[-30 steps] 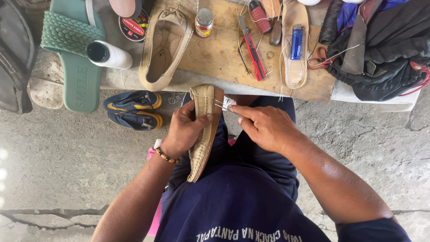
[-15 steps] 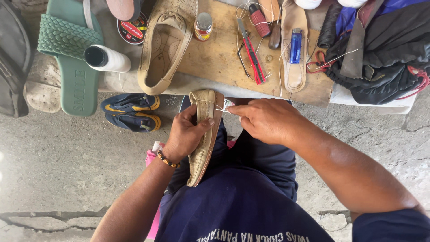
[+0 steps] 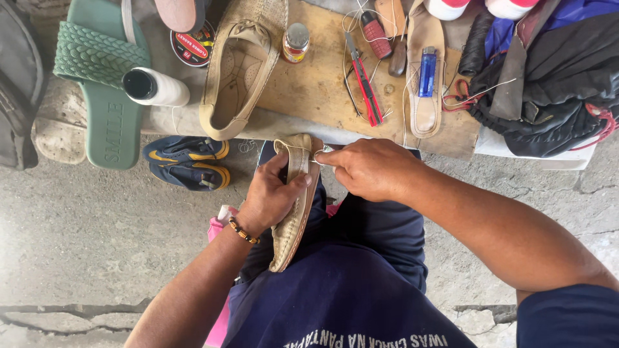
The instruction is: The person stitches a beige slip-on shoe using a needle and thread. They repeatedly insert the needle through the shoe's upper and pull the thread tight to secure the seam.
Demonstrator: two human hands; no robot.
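1. The fingers [image 3: 284,177] of the left hand [image 3: 271,196] are closed around the beige shoe [image 3: 293,212]; the thumb lies across its upper side and the other fingers go behind it.
2. The fingers [image 3: 338,161] of the right hand [image 3: 371,169] are pinched together at the edge of the shoe near its toe, on something small and pale. It may be thread or a needle; I cannot tell which.
3. The shoe stands on its side over the lap, toe toward the desk [image 3: 322,84], heel toward the body. Its toe is just before the desk edge.
4. The left wrist has a bead bracelet [image 3: 242,231].
5. On the desk, a second beige shoe [image 3: 235,77] lies with its opening up, its heel over the edge.
6. Beside it to the right stands a small jar [image 3: 296,42] with a metal lid.
7. More to the right lie a red-handled tool [image 3: 364,84] and a loose sole [image 3: 425,96] with a blue lighter [image 3: 427,71] on it.
8. A white spool [image 3: 155,87] lies on its side at the left part of the desk, touching a green sandal [image 3: 103,84].
9. A round tin [image 3: 193,45] is partly hidden under another sole.
10. Dark bags [image 3: 554,84] are piled at the right end.
11. On the concrete floor [image 3: 97,245], under the desk edge, lies a pair of blue and yellow slippers [image 3: 187,161].
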